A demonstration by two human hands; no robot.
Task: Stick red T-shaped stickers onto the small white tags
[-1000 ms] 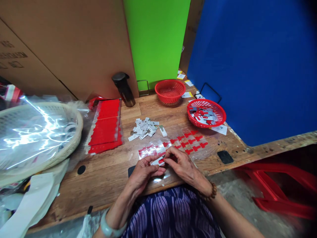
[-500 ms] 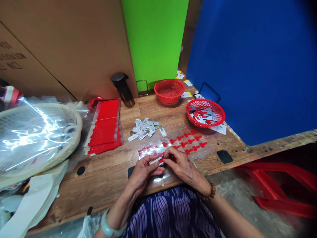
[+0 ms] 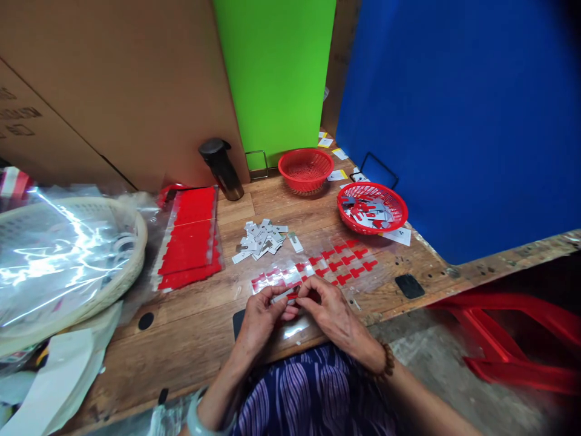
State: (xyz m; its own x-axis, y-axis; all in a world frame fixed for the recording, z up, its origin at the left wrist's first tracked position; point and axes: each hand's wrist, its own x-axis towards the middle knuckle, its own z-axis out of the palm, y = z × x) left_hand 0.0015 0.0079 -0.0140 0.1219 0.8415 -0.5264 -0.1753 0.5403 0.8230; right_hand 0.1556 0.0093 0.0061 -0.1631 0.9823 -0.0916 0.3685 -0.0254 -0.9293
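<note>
Close to the table's front edge, my left hand (image 3: pixel 262 315) is closed on a small pale flat strip (image 3: pixel 283 295). My right hand (image 3: pixel 327 307) pinches a small red sticker (image 3: pixel 293 297) against that strip, thumb and forefinger pressed together. The fingers cover part of both pieces. Just beyond my hands lies a clear sheet (image 3: pixel 313 266) bearing rows of red T-shaped stickers (image 3: pixel 334 265). Behind the sheet is a loose pile of small pale strips (image 3: pixel 262 237), with one strip (image 3: pixel 295 242) lying apart on its right.
A red basket (image 3: pixel 403 212) of strips and red pieces stands at right, another red basket (image 3: pixel 305 163) behind it. Red sticker sheets (image 3: pixel 188 239) and a dark bottle (image 3: pixel 222 169) are left. A large pale basket (image 3: pixel 138 242) under plastic stands far left. A blue panel (image 3: pixel 458 121) borders the right.
My hands stay together over the same strip, with only slight finger movement at the red sticker. The whole view has shifted a little.
</note>
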